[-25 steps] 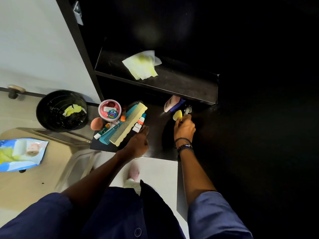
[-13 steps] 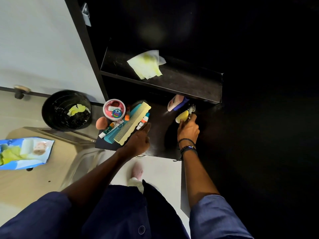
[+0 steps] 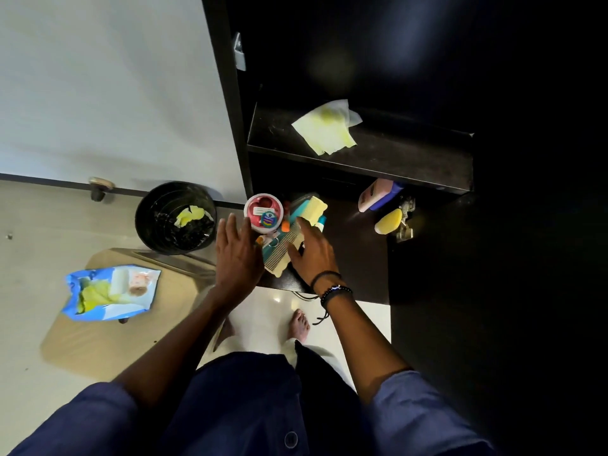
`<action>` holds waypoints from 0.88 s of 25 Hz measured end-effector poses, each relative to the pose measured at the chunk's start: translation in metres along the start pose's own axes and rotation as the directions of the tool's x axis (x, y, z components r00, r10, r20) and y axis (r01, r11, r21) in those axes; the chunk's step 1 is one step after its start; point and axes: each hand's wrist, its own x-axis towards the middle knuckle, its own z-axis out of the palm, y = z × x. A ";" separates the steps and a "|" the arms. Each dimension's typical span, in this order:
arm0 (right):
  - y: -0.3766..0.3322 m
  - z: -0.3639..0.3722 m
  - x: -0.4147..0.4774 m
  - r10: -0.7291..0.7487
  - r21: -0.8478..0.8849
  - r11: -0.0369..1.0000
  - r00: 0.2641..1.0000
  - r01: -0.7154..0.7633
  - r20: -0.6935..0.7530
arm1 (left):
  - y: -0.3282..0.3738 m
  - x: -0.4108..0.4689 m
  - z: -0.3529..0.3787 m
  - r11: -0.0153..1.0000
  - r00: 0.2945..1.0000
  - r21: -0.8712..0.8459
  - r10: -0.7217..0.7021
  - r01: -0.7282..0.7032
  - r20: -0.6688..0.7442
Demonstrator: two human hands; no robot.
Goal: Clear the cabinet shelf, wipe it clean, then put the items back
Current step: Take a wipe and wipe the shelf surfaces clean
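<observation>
Black bin (image 3: 154, 222): crumpled yellow wipe (image 3: 192, 214) inside. Left hand (image 3: 237, 255), right hand (image 3: 311, 255): fingers spread over combs (image 3: 289, 245), gripping nothing.

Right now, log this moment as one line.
stage: restocking | left hand: open, by pink-lidded jar | right hand: open, over combs | wipe: on shelf

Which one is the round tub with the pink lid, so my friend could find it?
Start at the black cabinet and drop to its lowest ledge, where small toiletries are piled at the left end. The round tub stands at the far left of that pile, beside the combs and just beyond the left hand. It is the only round thing there, white with a pink lid and a blue sticker.
</observation>
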 end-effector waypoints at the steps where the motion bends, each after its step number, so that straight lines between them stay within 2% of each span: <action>1: -0.010 0.004 0.004 -0.056 0.013 0.998 0.998 0.055 0.024 | -0.006 0.000 -0.003 0.999 1.000 -0.039 0.007 -0.006 0.025; 4: -0.030 0.013 0.032 -0.185 -0.058 0.980 0.980 0.190 0.073 | -0.011 0.003 -0.016 0.973 0.998 -0.223 -0.051 0.055 0.024; 7: -0.039 0.018 0.062 -0.159 -0.239 0.949 0.966 0.207 0.205 | -0.012 0.003 -0.025 0.969 0.999 -0.246 -0.039 0.036 -0.010; 10: -0.044 0.027 0.076 -0.134 -0.299 0.930 0.956 0.213 0.263 | -0.011 -0.001 -0.033 0.953 0.998 -0.299 -0.051 0.041 -0.024; 13: -0.044 0.033 0.078 -0.157 -0.290 0.933 0.966 0.213 0.203 | -0.012 -0.005 -0.036 0.954 0.998 -0.298 -0.051 0.038 -0.037; 16: -0.039 0.028 0.068 -0.157 -0.174 0.969 0.981 0.176 0.118 | -0.009 -0.005 -0.036 0.955 0.998 -0.293 -0.048 0.031 -0.052; 19: -0.021 0.007 0.047 -0.069 -0.040 0.997 0.998 0.068 -0.001 | 0.004 -0.002 -0.031 0.963 0.998 -0.267 0.014 -0.032 -0.069; 22: 0.011 -0.021 0.024 0.031 -0.059 0.997 0.987 -0.041 -0.156 | 0.026 0.008 -0.023 0.963 0.992 -0.241 0.110 -0.120 -0.056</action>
